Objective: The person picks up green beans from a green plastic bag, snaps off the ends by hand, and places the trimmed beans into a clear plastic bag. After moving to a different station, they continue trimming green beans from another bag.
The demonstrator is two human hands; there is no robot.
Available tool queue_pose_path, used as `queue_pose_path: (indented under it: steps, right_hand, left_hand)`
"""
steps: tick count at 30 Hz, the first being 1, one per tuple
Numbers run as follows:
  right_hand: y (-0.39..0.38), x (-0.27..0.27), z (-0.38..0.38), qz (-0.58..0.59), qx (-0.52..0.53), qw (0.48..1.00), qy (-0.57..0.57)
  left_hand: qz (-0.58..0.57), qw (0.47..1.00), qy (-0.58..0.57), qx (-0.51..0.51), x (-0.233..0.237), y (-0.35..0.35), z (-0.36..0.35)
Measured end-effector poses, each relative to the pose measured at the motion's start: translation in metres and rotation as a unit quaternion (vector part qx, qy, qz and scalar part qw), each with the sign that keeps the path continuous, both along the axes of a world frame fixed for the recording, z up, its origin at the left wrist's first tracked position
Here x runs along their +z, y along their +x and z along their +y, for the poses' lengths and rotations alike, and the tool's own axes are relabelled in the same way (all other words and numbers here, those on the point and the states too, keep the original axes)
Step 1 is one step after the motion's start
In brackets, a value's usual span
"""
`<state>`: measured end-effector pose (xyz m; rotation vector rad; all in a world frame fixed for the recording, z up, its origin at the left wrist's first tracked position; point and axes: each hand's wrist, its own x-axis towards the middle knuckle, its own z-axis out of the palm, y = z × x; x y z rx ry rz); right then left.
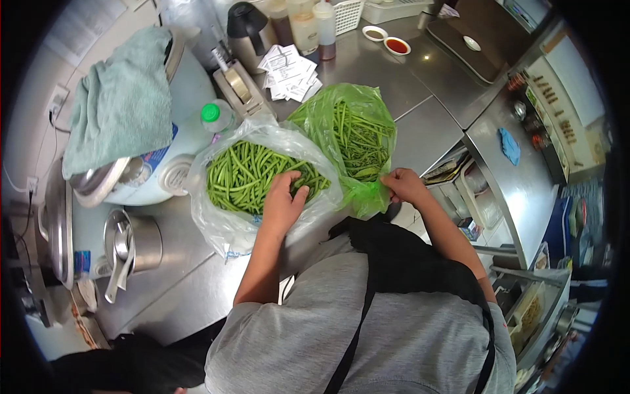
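A clear plastic bag (226, 230) lies open on the steel counter, full of green beans (239, 174). My left hand (284, 200) rests on the right part of these beans, thumb and fingers apart. To its right stands a green plastic bag (315, 108), also open, with thinner green stalks or beans (357, 138) inside. My right hand (401, 186) pinches the near right edge of the green bag, fingers closed on the plastic.
Behind the bags are paper slips (289, 72), a tape dispenser (239, 85), a bottle with a green cap (216, 117) and sauce bottles (325, 29). A steel pot (143, 240) stands left. Sauce dishes (397, 46) and a dark tray (466, 39) are farther back.
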<state>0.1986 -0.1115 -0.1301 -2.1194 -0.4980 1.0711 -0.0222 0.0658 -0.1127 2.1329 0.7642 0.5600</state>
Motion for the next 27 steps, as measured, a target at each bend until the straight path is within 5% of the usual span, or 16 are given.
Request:
queue_pose_path:
  steps: [5,9,12,15,25,27]
  right_hand:
    - [0.005,0.002,0.002,0.035,0.016,0.999,0.001]
    - [0.006,0.005,0.0,0.08,-0.014,0.996,0.03]
    - [0.009,0.001,-0.003,0.111,-0.036,0.993,0.036]
    - [0.011,-0.005,-0.006,0.089,-0.012,0.995,0.043]
    - [0.015,-0.001,-0.007,0.077,-0.011,0.996,0.034]
    - [0.014,-0.005,-0.005,0.071,0.0,0.997,0.027]
  left_hand:
    - [-0.11,0.977,0.167,0.069,0.01,-0.003,-0.004]
    - [-0.076,0.997,-0.03,0.011,0.03,-0.005,-0.023]
    - [0.125,0.975,-0.074,-0.168,0.024,-0.013,-0.038]
    - [0.188,0.93,-0.086,-0.302,0.002,-0.027,-0.055]
    - [0.164,0.906,-0.244,-0.304,-0.004,-0.089,-0.06]
    - [0.219,0.901,-0.173,-0.332,-0.028,-0.107,-0.055]
